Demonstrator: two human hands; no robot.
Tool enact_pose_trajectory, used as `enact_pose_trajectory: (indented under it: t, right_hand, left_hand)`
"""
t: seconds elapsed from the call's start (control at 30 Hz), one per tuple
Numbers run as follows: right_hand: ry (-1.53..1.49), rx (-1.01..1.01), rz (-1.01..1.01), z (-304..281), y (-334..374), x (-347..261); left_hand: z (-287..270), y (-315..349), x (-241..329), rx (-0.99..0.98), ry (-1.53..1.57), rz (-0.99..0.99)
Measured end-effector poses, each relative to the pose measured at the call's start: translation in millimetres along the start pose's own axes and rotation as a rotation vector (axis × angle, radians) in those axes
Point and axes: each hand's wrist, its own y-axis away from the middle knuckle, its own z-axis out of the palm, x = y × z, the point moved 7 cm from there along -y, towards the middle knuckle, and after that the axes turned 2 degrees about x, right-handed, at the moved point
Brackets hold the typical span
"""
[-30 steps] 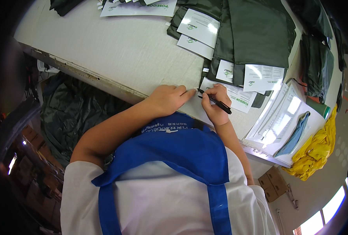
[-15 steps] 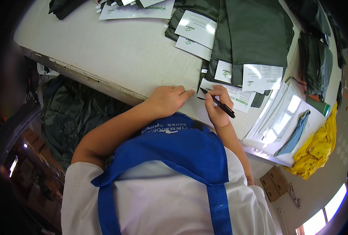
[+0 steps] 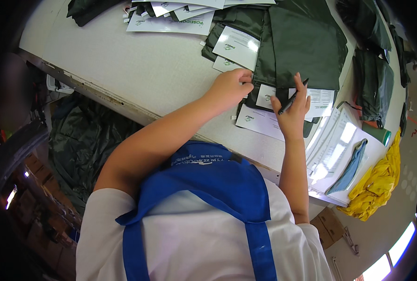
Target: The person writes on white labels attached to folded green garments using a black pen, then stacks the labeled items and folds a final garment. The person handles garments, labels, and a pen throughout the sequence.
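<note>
While the bench [image 3: 124, 70] has its near edge beneath your forearms [image 3: 166, 133], your left hand [image 3: 232, 86] curls beside dark garments [image 3: 307, 47], grip unclear; your half-spread right hand [image 3: 291, 117] holds a pen [image 3: 289, 102] above cards [image 3: 260, 122]; near right stands a carton [image 3: 329, 225].

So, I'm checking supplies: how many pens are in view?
1: a black pen, held in the right hand, near the white sheets. Others could be hidden beneath the dark green folded items.
</note>
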Motion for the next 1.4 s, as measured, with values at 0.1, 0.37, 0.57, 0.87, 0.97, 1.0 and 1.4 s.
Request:
enact_pose_trajectory:
  t: [0.1, 0.37, 0.57, 0.87, 0.97, 1.0, 1.4]
  right_hand:
    - [0.046, -0.095, -0.052, 3.0, 9.9, 8.5]
    - [-0.124, -0.228, -0.291, 9.5, 29.4, -24.4]
    - [-0.657, -0.152, -0.165, -10.0, 25.3, -8.0]
    - [-0.346, 0.877, -0.489, -144.7, 29.1, -32.5]
    - [-0.318, 0.714, -0.579, -126.5, 10.5, -34.7]
    - [-0.279, 0.597, -0.503, -104.4, 2.2, -30.8]
    - [-0.152, 0.324, 0.492, -7.9, -70.7, 64.2]
  left_hand:
    - [14.0, -11.0, 5.3, -0.139, 0.105, -0.239]
    - [41.7, -22.6, 14.0, -0.193, 0.104, -0.218]
    - [47.8, -47.1, 25.1, -0.136, 0.163, -0.144]
    - [-19.4, -63.7, 158.9, -0.18, 0.196, 0.196]
    - [-97.2, -86.3, 208.4, -0.259, 0.535, 0.312]
    - [-117.8, -84.0, 219.0, -0.173, 0.489, 0.357]
    - [-213.5, -45.1, 129.8, 0.758, -0.883, 0.736]
